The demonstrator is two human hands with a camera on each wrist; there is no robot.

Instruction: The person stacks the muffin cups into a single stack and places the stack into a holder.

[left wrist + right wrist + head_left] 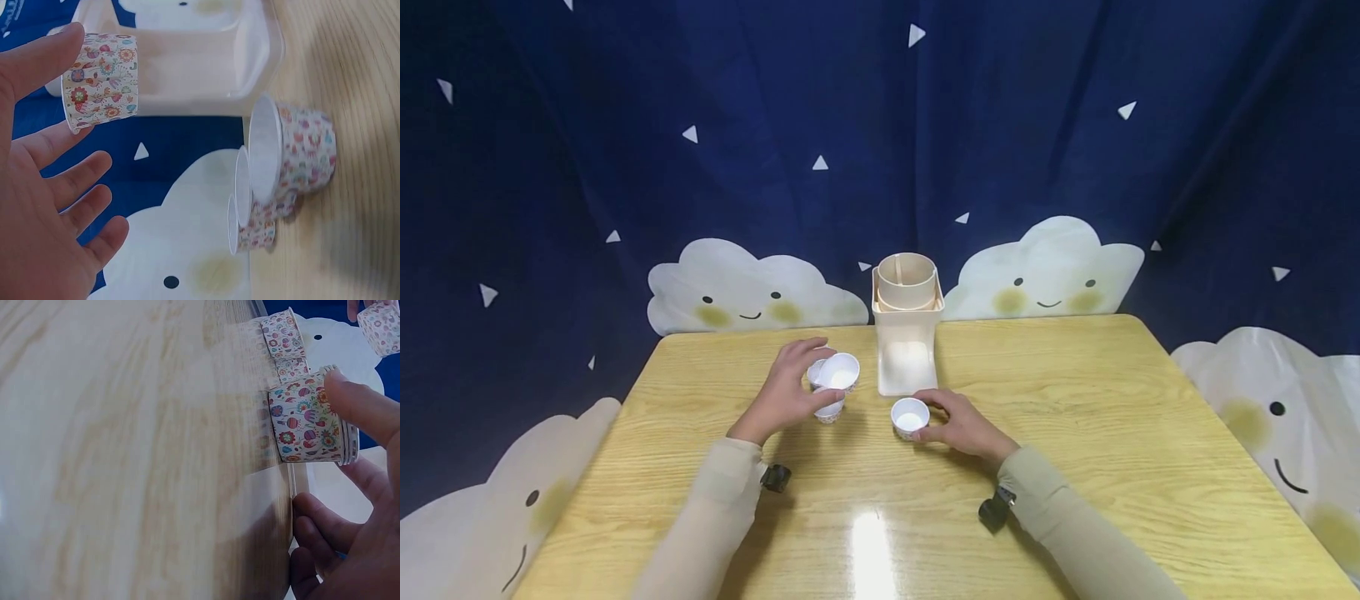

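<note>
My left hand is raised over the table and pinches a white paper cup with a floral print between thumb and forefinger. Its other fingers are spread in the left wrist view. Below it, further floral paper cups stand on the table, partly hidden in the head view. My right hand grips a short stack of paper cups, with several rims showing at its mouth. This stack stands upright on the table, thumb on one side and forefinger on the other.
A cream plastic holder stands at the table's back edge, just behind the cup stack. A round cylinder sits in its top. The wooden table meets a dark blue curtain with cloud shapes.
</note>
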